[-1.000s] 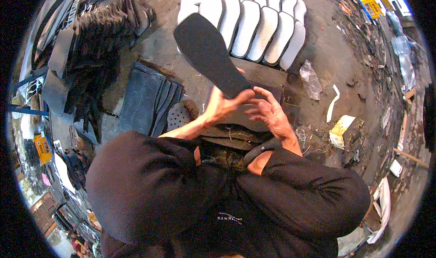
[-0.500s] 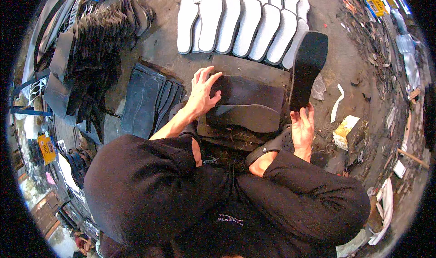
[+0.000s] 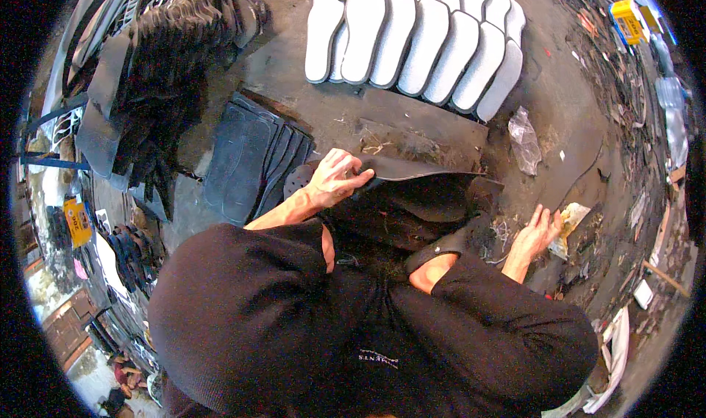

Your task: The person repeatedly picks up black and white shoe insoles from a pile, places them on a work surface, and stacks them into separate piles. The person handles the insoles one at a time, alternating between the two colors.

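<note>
Fingers of the left hand [image 3: 337,179] are bunched up tight, pinching the left end of a dark sheet [image 3: 401,169] right in front of the person. That sheet sits over the middle of the work spot, with its left end tipped up off the darker pieces [image 3: 437,205] below it, and its pale edge bends as it runs off to the right.

The right hand [image 3: 537,236] is well apart from it, over on the right and low by the ground. Its fingers are stretched out and a bit blurry, and honestly I can't tell whether they've got hold of anything. They're just beside a yellow-and-white scrap [image 3: 571,225], with a crumpled clear plastic piece [image 3: 524,142] farther off.

On the far side there are overlapping rows of white sole-shaped pieces [image 3: 421,47] with dark edges. Left of the work spot is a fanned pile of blue-grey sheets [image 3: 239,161] with curved outlines on the top one, and farther left a big bunch of dark sheets [image 3: 176,61] packed side by side. A yellow box [image 3: 627,22] sits at far right, another yellow box [image 3: 76,223] at near left. The person's right foot wears a dark clog [image 3: 441,249].
</note>
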Available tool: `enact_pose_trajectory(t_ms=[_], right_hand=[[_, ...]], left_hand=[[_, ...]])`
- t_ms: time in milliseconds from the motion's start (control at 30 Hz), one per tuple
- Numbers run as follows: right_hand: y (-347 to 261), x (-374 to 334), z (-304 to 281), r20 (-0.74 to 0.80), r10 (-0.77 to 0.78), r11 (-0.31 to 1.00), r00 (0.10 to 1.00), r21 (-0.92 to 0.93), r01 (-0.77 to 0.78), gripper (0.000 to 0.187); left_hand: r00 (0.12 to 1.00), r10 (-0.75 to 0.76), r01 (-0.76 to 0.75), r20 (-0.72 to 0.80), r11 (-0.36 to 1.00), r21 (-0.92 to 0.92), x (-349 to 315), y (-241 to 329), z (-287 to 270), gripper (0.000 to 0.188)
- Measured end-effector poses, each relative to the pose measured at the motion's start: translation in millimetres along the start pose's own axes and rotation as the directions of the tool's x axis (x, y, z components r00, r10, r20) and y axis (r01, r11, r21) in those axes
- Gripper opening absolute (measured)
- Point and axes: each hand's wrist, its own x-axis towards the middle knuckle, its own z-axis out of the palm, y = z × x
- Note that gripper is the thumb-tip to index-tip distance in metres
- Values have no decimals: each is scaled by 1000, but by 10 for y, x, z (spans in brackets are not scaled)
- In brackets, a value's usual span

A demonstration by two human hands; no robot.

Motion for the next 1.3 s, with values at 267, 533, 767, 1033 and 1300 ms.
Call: enact_pose_trajectory(t_ms=[267, 533, 767, 1033, 1300], right_hand=[[546, -127, -123, 276, -278, 434, 920, -818, 377, 15], [364, -524, -68, 206, -256, 496, 944, -811, 312, 13], [287, -523, -175, 157, -219, 518, 963, -818, 251, 12], [238, -518, -138, 173, -200, 503, 965, -827, 252, 12], [193, -546, -199, 229, -194, 450, 954, -843, 294, 11]], left_hand=[[859, -425, 455, -287, 889, 45, 630, -388, -217, 53], [376, -833, 923, -405, 377, 83, 2449, -2515, -737, 75], [265, -953, 938, -145, 219, 270, 3138, -2880, -579, 72], [435, -893, 882, 115, 448, 144, 3025, -3421, -495, 64], [746, -660, 664, -86, 746, 42, 3040, -4075, -704, 41]])
